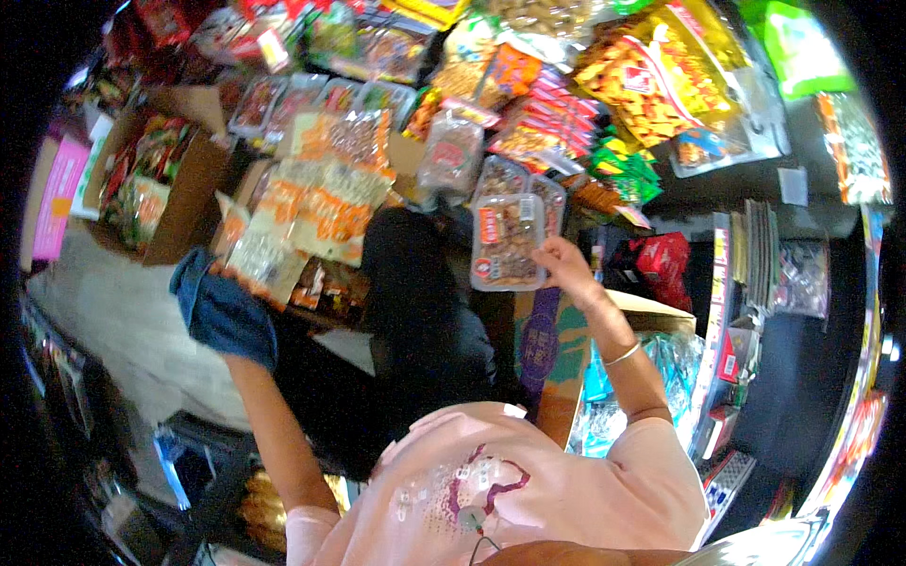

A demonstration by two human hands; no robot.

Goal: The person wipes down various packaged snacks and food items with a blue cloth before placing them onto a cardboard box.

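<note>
My right hand [563, 263] grips the right edge of a clear plastic box of brown snack food [508, 244] with an orange label. Just behind it, similar boxes [504, 175] lie on the display. A dark blue cloth [225, 308] covers my left hand, whose fingers are hidden in it. Close to the cloth, clear and orange snack bags [311, 205] lie on an open carton holding dark packets [329, 290].
Left of the bags stands a cardboard carton of packets [187, 191]. Yellow snack bags [648, 78] and green packets [624, 170] fill the display at the back right. A carton with blue-wrapped goods [662, 368] is beside my right arm. Shelving with a price-label strip [713, 311] runs along the right.
</note>
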